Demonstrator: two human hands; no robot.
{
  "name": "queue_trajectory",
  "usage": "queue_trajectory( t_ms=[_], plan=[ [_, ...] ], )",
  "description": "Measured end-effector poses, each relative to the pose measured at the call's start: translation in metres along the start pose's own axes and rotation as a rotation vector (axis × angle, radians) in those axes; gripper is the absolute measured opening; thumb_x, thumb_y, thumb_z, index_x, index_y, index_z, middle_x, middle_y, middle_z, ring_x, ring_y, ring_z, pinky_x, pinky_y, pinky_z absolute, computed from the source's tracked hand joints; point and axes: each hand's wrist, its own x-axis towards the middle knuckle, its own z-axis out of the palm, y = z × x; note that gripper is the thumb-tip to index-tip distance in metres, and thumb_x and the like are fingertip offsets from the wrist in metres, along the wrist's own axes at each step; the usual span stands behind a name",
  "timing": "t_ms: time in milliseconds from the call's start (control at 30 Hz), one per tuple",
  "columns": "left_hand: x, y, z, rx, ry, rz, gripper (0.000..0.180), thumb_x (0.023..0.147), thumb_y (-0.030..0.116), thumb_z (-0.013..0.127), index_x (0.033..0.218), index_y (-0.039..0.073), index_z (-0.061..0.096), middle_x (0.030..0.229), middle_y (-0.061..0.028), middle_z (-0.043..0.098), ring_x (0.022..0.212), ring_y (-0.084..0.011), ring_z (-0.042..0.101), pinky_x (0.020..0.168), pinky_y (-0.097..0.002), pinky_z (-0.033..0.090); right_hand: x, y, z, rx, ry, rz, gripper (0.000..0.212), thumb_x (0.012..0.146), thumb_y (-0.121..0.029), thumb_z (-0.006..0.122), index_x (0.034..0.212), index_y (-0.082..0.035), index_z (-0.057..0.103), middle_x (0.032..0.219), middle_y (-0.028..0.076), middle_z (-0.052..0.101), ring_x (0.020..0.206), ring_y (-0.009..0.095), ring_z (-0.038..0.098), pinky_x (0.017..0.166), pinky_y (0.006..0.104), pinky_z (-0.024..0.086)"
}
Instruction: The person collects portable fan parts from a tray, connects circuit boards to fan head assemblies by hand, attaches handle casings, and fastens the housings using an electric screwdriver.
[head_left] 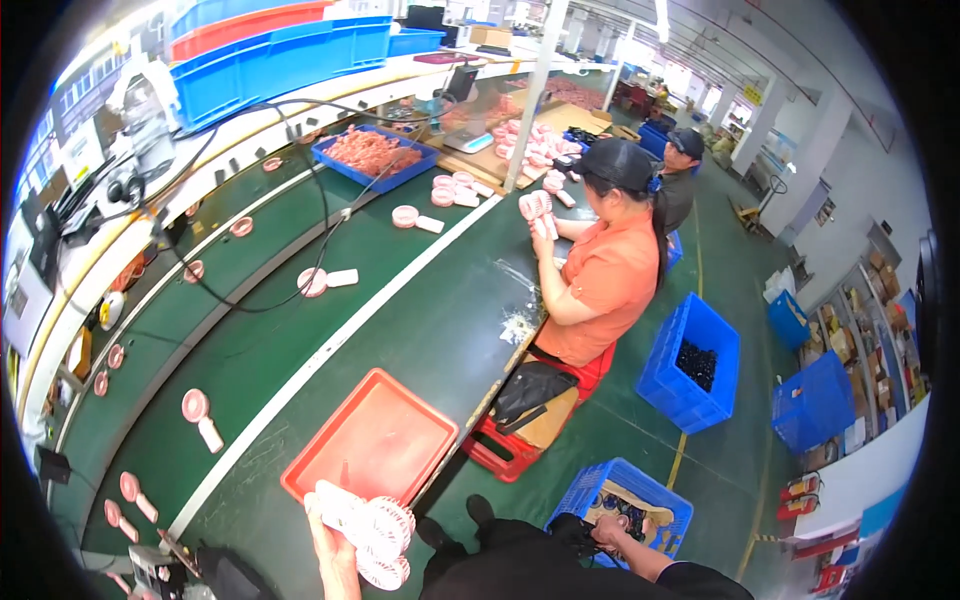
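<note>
My left hand (pixel 335 555) is closed around the white handles of several pink-and-white handheld fans (pixel 380 535), bunched with their round heads toward the lower right. They are over the near edge of an orange-red plastic tray (pixel 375 435), which has nothing visible in it. My right hand (pixel 608 532) reaches down at the left part of a blue crate (pixel 665 480) on the floor. Its fingers look curled, and what they hold, if anything, is too small to make out. Cardboard and small dark parts (pixel 632 512) lie in that crate.
A person in an orange shirt (pixel 610 290) sits along the bench, handling similar fans. Single fans (pixel 313 281) lie on the green conveyor (pixel 270 340). A blue tray (pixel 375 160) of pink parts stands farther off. Another blue crate (pixel 690 360) with black parts is on the floor.
</note>
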Motion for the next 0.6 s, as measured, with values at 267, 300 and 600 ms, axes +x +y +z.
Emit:
queue_trajectory(
  t_ms=[267,300,600],
  plan=[
    [-0.076,-0.035,-0.031,-0.132,0.118,0.055,0.033,0.078,0.026,0.069,0.103,0.008,0.057,0.087,-0.0076,0.064,0.083,-0.0263,0.064,0.081,-0.0462,0.054,0.050,0.045,0.023,-0.216,-0.006,-0.025,0.034,0.073,-0.025,0.061,0.094,0.000,0.070,0.097,0.026,0.067,0.097,0.038,0.066,0.083,0.0445,0.052],
    [-0.093,-0.038,-0.039,-0.181,0.107,0.021,0.035,0.076,0.026,0.070,0.103,0.008,0.058,0.087,-0.0095,0.064,0.081,-0.0281,0.064,0.081,-0.0478,0.054,0.051,0.041,0.020,-0.150,-0.026,-0.027,0.033,0.073,-0.023,0.061,0.093,0.001,0.070,0.096,0.027,0.067,0.096,0.039,0.065,0.081,0.0452,0.052],
    [-0.237,-0.097,-0.084,-0.318,0.297,0.234,0.036,0.075,0.029,0.073,0.101,0.008,0.059,0.088,-0.0114,0.065,0.083,-0.0298,0.065,0.085,-0.0476,0.053,0.074,0.015,0.023,-0.480,-0.031,-0.616,0.012,0.074,-0.009,0.063,0.069,0.002,0.061,0.071,0.017,0.068,0.078,0.035,0.070,0.059,0.0422,0.054]
  ],
)
